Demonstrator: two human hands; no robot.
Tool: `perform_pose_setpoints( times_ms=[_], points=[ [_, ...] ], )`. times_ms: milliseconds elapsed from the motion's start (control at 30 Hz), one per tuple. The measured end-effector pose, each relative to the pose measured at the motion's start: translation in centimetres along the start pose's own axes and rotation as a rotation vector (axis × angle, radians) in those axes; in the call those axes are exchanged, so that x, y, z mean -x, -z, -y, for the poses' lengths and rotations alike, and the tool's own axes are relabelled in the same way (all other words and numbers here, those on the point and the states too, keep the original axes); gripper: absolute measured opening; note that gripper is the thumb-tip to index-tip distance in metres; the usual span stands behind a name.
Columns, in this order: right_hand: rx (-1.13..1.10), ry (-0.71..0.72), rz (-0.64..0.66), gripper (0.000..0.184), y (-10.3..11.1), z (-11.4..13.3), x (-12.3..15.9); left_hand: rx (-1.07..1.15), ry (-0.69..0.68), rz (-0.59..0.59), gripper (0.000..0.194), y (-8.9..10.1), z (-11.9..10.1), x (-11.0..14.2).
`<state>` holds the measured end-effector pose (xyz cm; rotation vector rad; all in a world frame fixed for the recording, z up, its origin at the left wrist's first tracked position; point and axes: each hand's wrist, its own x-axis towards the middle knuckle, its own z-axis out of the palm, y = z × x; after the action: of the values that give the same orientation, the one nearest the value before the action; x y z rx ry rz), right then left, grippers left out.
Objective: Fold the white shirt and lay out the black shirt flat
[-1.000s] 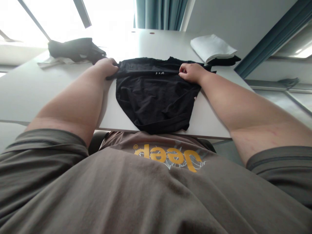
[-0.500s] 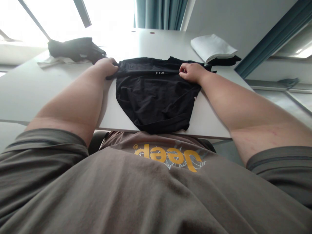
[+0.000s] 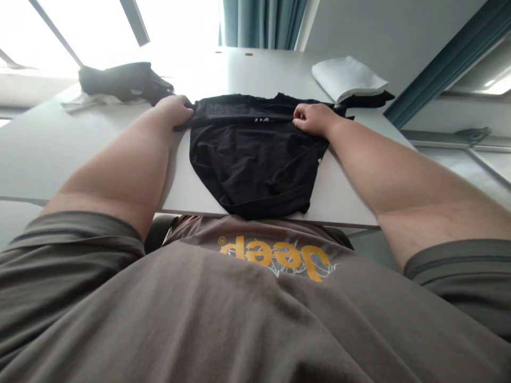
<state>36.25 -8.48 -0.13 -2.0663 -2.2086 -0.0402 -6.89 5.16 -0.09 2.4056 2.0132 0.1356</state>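
A black T-shirt [image 3: 255,165] lies spread on the white table in front of me, its lower end reaching the near edge. Across its upper part runs a fold, with a small piece of white print showing at it. My left hand [image 3: 178,109] is closed on the shirt's upper left side. On the upper right, my right hand [image 3: 313,117] pinches the cloth near the fold with bent fingers. Both forearms stretch out along the two sides of the shirt.
Dark crumpled clothes [image 3: 120,82] lie at the back left over a whitish cloth [image 3: 96,101]. A folded white cloth [image 3: 349,77] rests on a folded black one [image 3: 369,99] at the back right. Beyond the white table [image 3: 263,72] hangs a blue-green curtain [image 3: 263,24].
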Motion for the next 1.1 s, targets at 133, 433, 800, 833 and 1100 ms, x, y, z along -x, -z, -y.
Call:
perform_pose_setpoints(
  times_ms=[133,433,800,833,1100],
  points=[
    [-0.016,-0.006,0.003,0.028,0.04,0.05,0.04,0.02,-0.01,0.005,0.063,0.07,-0.04,0.09],
    [-0.025,-0.014,0.007,0.03,-0.01,-0.03,0.03,0.04,-0.009,-0.004,0.066,-0.26,0.35,-0.2],
    [-0.109,-0.018,0.019,0.018,-0.08,-0.35,-0.17,0.039,-0.001,0.002,0.065,-0.02,0.06,0.06],
    [-0.112,-0.021,0.018,0.02,-0.11,-0.37,-0.19,0.039,-0.001,-0.002,0.065,0.0,0.02,0.13],
    [-0.119,-0.01,-0.005,0.038,-0.25,-0.32,-0.27,0.02,0.006,-0.007,0.065,-0.03,-0.06,0.28]
  ],
)
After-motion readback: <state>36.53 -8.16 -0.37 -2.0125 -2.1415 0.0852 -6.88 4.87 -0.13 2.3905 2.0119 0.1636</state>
